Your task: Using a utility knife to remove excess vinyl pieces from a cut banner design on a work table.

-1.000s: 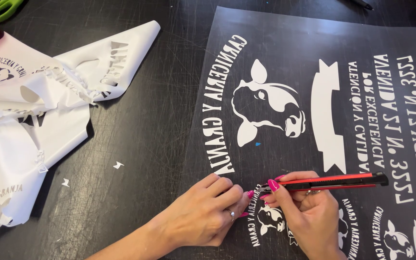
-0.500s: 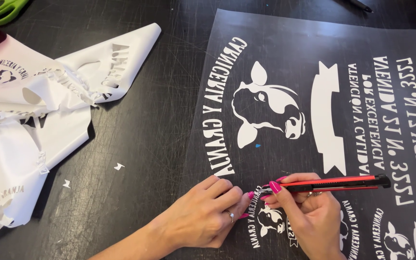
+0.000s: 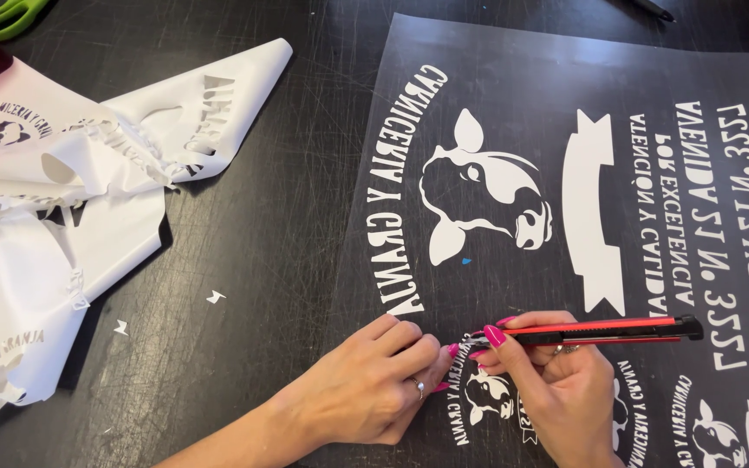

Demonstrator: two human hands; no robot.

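Two hands barely shifted: my left hand [image 3: 374, 390] still presses the vinyl sheet [image 3: 565, 95] flat, fingers narrow; my right hand [image 3: 556, 381] keeps gripping the red utility knife [image 3: 604, 329], weeding ongoing.

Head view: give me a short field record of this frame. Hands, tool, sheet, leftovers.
left hand: fingers pressed flat on the sheet, beside the small cow design
right hand: holds the craft knife, tip toward the left fingertips
craft knife: red and black, lying nearly level, handle pointing right
dark vinyl sheet: flat on the table, white cow heads, banners and lettering
white scrap pile: crumpled cut-out film at left
table: black, scratched, small white bits on it
scissors: green handles, top left corner
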